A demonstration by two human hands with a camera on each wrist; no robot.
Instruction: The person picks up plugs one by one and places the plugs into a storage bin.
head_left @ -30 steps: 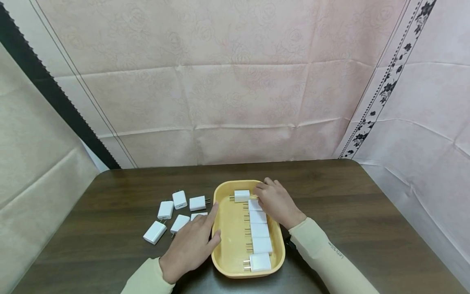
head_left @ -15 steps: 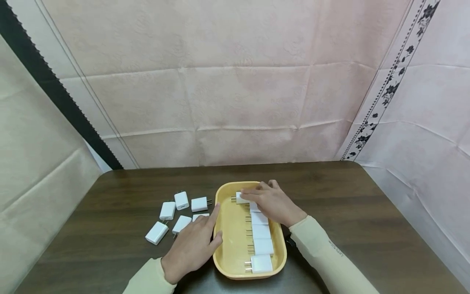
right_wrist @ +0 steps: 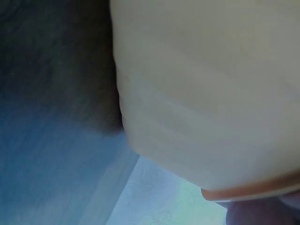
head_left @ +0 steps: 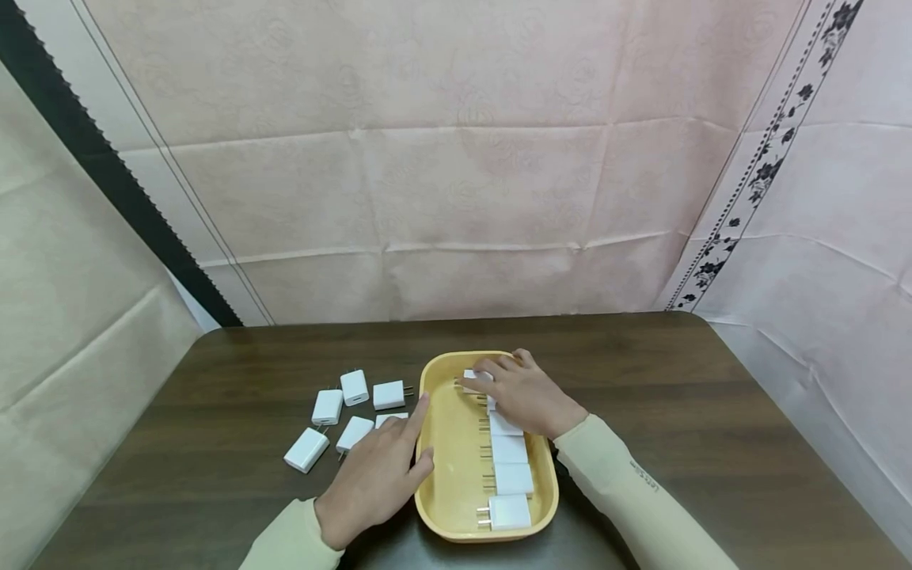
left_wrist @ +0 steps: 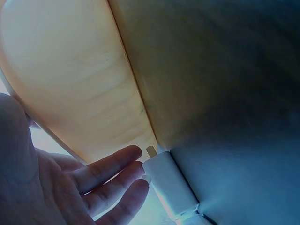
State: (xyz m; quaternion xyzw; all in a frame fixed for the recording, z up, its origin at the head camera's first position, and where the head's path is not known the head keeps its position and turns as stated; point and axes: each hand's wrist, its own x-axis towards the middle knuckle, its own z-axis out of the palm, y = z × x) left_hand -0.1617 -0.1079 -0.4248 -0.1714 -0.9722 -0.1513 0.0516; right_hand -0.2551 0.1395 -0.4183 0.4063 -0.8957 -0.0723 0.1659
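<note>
A yellow tray (head_left: 452, 475) holds a column of white plug-in chargers (head_left: 509, 449), prongs to the left. At its far end my right hand (head_left: 530, 396) pinches the topmost charger (head_left: 469, 374), thumb and fingers at its near and far sides. My left hand (head_left: 378, 475) lies along the tray's left side, index finger straight at the rim and thumb apart from it. In the left wrist view, fingertips of the left hand (left_wrist: 61, 187) are close to a loose charger (left_wrist: 171, 183) beside the tray wall. The right wrist view shows mostly the tray's outer wall (right_wrist: 201, 93).
Several loose white chargers (head_left: 327, 407) lie on the dark wooden table (head_left: 235, 412) left of the tray, one partly hidden behind the left hand. Pale patterned cloth (head_left: 470, 198) hangs behind the table and at both sides.
My right hand has moved left over the topmost charger and its fingers have come around it. That charger has shifted slightly right in the tray. The left hand has stayed in place.
</note>
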